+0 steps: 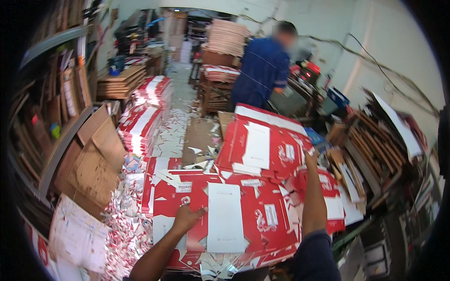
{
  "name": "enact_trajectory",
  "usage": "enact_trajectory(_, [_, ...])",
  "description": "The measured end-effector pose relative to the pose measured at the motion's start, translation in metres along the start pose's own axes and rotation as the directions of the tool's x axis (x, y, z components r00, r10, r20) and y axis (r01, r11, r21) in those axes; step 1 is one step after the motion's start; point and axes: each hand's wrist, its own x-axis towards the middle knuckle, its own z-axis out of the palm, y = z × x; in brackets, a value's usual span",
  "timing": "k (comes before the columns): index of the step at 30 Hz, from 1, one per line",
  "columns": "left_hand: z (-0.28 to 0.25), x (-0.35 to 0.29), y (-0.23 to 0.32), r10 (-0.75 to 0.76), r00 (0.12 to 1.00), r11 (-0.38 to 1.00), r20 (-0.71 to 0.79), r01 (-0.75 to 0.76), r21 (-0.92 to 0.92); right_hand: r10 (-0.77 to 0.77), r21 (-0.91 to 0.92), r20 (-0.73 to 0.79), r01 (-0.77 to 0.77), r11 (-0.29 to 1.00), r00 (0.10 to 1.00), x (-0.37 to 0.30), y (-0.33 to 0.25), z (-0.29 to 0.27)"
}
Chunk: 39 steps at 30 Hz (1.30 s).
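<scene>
A stack of red and white printed cardboard sheets lies in front of me, with die-cut outlines and loose trimmings at its edges. My left hand rests on the stack's left part, thumb out toward a white panel; its fingers are spread and hold nothing I can see. Farther off, another red printed cardboard sheet with a white panel lies tilted over the stack's far side. At its right edge, my right hand is closed on the corner; the fingertips are partly hidden.
Red and white paper scraps heap up at left, beside leaning brown boards. Piled printed sheets stand beyond. A co-worker in blue stands ahead at a machine. Wooden boards crowd the right side.
</scene>
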Motion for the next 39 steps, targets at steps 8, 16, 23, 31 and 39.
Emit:
enact_trajectory(8, [-0.01, -0.008, 0.009, -0.012, 1.0, 0.997, -0.026, 0.014, 0.072, 0.158, -0.299, 0.365, -0.045, 0.953, 0.918, 0.014, 0.004, 0.034])
enact_trajectory(16, [-0.011, -0.011, 0.016, 0.009, 1.0, 0.999, -0.015, -0.008, 0.044, 0.281, -0.261, 0.434, -0.178, 0.949, 0.856, -0.005, -0.037, 0.041])
enact_trajectory(23, [0.005, 0.0, 0.001, 0.081, 0.996, 0.996, -0.037, -0.08, 0.027, -0.511, -0.032, 0.314, 0.547, 0.836, 0.8, 0.04, -0.125, 0.002])
enact_trajectory(31, [-0.005, -0.003, 0.005, 0.053, 0.998, 0.997, -0.028, -0.052, 0.049, -0.79, 0.147, 0.058, 0.778, 0.611, 0.61, -0.125, -0.378, -0.133])
enact_trajectory(39, [-0.007, 0.02, -0.012, -0.245, 0.937, 0.856, 0.249, 0.33, -0.399, -0.261, 0.649, 0.198, 0.073, 0.757, 0.945, -0.134, -0.288, -0.22])
